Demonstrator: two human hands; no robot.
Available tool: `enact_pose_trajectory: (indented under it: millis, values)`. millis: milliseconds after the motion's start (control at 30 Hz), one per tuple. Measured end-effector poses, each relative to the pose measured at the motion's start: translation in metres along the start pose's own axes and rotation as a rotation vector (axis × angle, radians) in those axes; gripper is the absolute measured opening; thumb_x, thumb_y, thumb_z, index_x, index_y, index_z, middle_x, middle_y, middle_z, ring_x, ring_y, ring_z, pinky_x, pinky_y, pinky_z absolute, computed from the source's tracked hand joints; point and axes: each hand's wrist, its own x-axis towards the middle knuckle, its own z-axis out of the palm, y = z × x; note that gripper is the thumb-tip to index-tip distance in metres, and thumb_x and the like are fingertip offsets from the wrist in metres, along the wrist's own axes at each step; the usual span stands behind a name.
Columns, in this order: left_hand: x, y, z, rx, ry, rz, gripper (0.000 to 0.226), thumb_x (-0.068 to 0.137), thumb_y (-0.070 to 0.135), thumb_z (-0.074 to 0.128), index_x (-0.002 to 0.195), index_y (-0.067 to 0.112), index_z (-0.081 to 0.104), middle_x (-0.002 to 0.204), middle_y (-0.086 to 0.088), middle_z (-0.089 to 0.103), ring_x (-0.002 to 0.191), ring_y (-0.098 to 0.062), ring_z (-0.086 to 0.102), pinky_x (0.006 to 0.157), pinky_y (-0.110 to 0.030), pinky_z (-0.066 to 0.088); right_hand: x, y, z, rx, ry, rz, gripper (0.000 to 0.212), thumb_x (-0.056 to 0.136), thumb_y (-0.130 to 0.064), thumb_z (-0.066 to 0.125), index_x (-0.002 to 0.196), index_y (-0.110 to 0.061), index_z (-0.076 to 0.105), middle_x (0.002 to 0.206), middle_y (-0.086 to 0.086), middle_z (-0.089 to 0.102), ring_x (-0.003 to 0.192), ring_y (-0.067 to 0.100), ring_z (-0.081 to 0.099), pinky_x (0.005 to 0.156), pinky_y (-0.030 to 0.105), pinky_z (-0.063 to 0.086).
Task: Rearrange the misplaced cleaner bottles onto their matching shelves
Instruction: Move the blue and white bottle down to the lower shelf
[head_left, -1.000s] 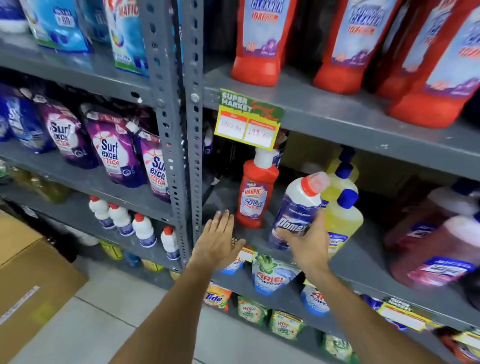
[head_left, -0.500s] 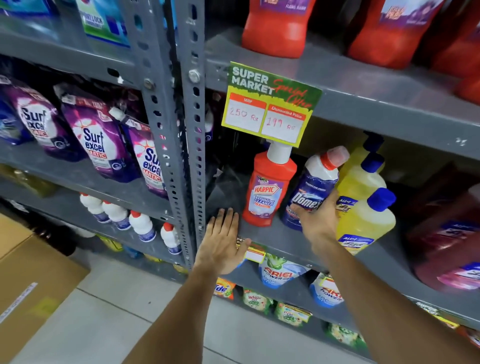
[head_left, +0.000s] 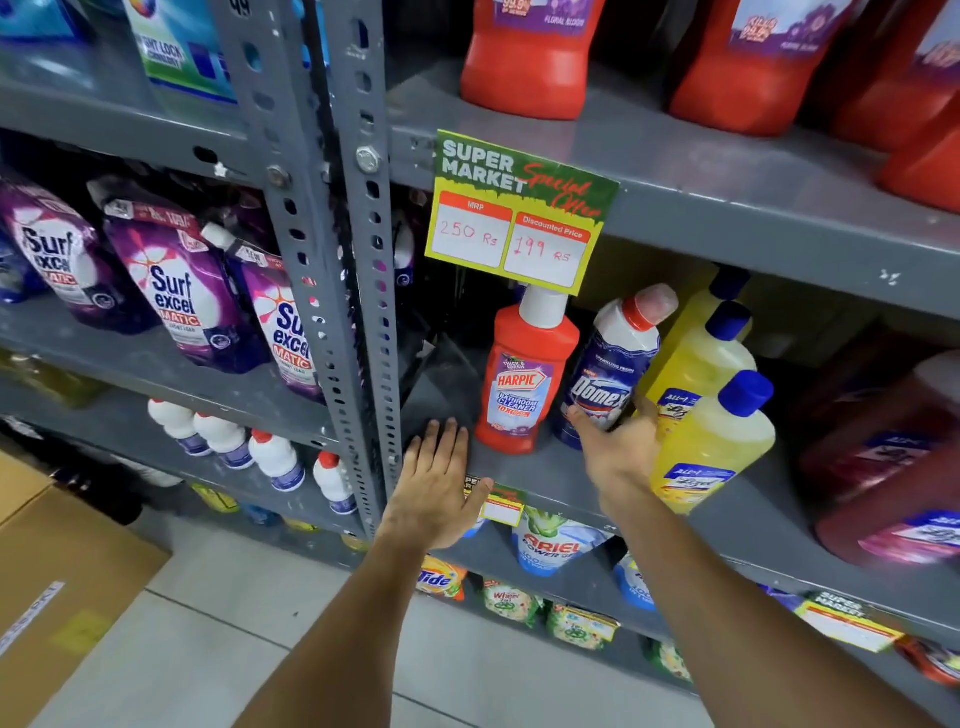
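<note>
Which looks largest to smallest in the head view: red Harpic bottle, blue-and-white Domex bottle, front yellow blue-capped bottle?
1. Front yellow blue-capped bottle, though it stands nearest the camera.
2 and 3. Red Harpic bottle and blue-and-white Domex bottle look alike; the right hand covers the Domex base.

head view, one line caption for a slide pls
Right hand grips a Domex bottle beside the Harpic bottle while the left hand rests flat on the grey shelf.
</note>
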Motion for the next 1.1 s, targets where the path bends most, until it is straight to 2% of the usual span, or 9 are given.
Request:
enact_pose_trajectory:
  millis: [100, 233, 333, 433, 600, 700, 833, 967, 1100]
  values:
    - [-0.001, -0.004, -0.003, 0.014, -0.006, 0.032, 0.091, 0.085, 0.065, 0.002, 0.155, 0.007, 0.003, 0.165, -0.011, -0.001, 0.151, -0.026, -0.008, 0.116, -0.038, -0.014, -0.016, 0.004, 0.001, 0.059, 0.065, 0.11, 0.055, 0.079, -0.024, 0.082, 0.123, -0.008, 0.053, 0.114, 0.011, 0.072, 0.105, 0.03, 0.069, 0.089, 0.038, 0.054]
    - [-0.004, -0.005, -0.008, 0.039, 0.003, 0.054, 0.088, 0.086, 0.062, -0.001, 0.155, 0.008, 0.003, 0.165, -0.01, 0.0, 0.151, -0.025, -0.007, 0.117, -0.038, -0.011, -0.042, -0.005, -0.001, 0.105, 0.034, -0.107, 0.019, 0.085, -0.009, 0.072, 0.103, -0.006, 0.067, 0.098, 0.013, 0.074, 0.075, 0.013, 0.067, 0.061, 0.014, 0.047]
    - [-0.003, -0.004, -0.005, 0.04, 0.008, 0.042, 0.087, 0.086, 0.061, -0.001, 0.155, 0.007, 0.005, 0.165, -0.011, 0.003, 0.151, -0.027, -0.003, 0.119, -0.04, -0.008, -0.045, -0.027, 0.003, 0.173, -0.173, -0.263, 0.047, 0.079, -0.011, 0.081, 0.121, -0.01, 0.06, 0.115, 0.002, 0.069, 0.098, 0.007, 0.067, 0.081, 0.011, 0.052]
    - [-0.002, -0.004, -0.004, 0.038, 0.001, 0.036, 0.088, 0.085, 0.061, -0.001, 0.155, 0.008, 0.004, 0.165, -0.011, 0.002, 0.151, -0.027, -0.004, 0.119, -0.04, -0.009, -0.036, -0.043, 0.01, 0.13, -0.364, -0.329, 0.074, 0.074, -0.014, 0.086, 0.136, -0.018, 0.047, 0.13, -0.001, 0.063, 0.113, 0.011, 0.064, 0.092, 0.026, 0.056]
    - [-0.001, -0.005, -0.004, 0.056, 0.002, 0.035, 0.088, 0.085, 0.061, -0.003, 0.155, 0.009, 0.003, 0.165, -0.009, 0.001, 0.151, -0.025, -0.004, 0.119, -0.04, -0.008, -0.026, -0.05, 0.009, 0.035, -0.395, -0.331, 0.058, 0.079, -0.021, 0.083, 0.127, -0.013, 0.053, 0.127, 0.005, 0.068, 0.11, 0.02, 0.067, 0.095, 0.043, 0.058]
    - [0.0, -0.006, -0.003, 0.045, -0.003, 0.013, 0.087, 0.087, 0.061, 0.0, 0.155, 0.009, 0.004, 0.165, -0.01, 0.002, 0.151, -0.026, -0.004, 0.121, -0.041, -0.006, -0.033, -0.041, -0.001, 0.037, -0.369, -0.345, 0.058, 0.082, -0.021, 0.081, 0.132, -0.013, 0.051, 0.132, 0.004, 0.064, 0.113, 0.016, 0.064, 0.096, 0.035, 0.055]
    - [-0.003, 0.004, -0.008, 0.005, -0.014, -0.014, 0.075, 0.1, 0.05, 0.024, 0.154, 0.003, 0.002, 0.165, -0.013, -0.001, 0.151, -0.024, -0.007, 0.122, -0.041, -0.004, -0.041, -0.029, -0.024, 0.014, -0.353, -0.374, 0.059, 0.084, -0.016, 0.08, 0.135, -0.012, 0.05, 0.134, 0.003, 0.063, 0.117, 0.017, 0.062, 0.095, 0.029, 0.054]
    - [-0.027, 0.021, -0.02, -0.108, 0.159, 0.002, 0.069, 0.102, 0.043, 0.024, 0.154, 0.002, 0.004, 0.164, -0.013, 0.003, 0.151, -0.022, -0.004, 0.122, -0.037, -0.001, -0.052, -0.031, -0.053, 0.02, -0.378, -0.443, 0.052, 0.082, -0.016, 0.081, 0.127, -0.012, 0.054, 0.121, -0.002, 0.068, 0.096, -0.004, 0.065, 0.078, 0.004, 0.049]
    - [-0.05, 0.038, -0.05, -0.112, 0.36, 0.006, 0.066, 0.102, 0.041, 0.023, 0.153, 0.001, 0.012, 0.163, -0.014, 0.012, 0.151, -0.021, 0.003, 0.123, -0.039, 0.008, -0.069, -0.046, -0.084, 0.093, -0.398, -0.504, 0.043, 0.083, -0.018, 0.081, 0.118, -0.02, 0.056, 0.107, -0.013, 0.069, 0.092, -0.018, 0.062, 0.073, 0.003, 0.049]
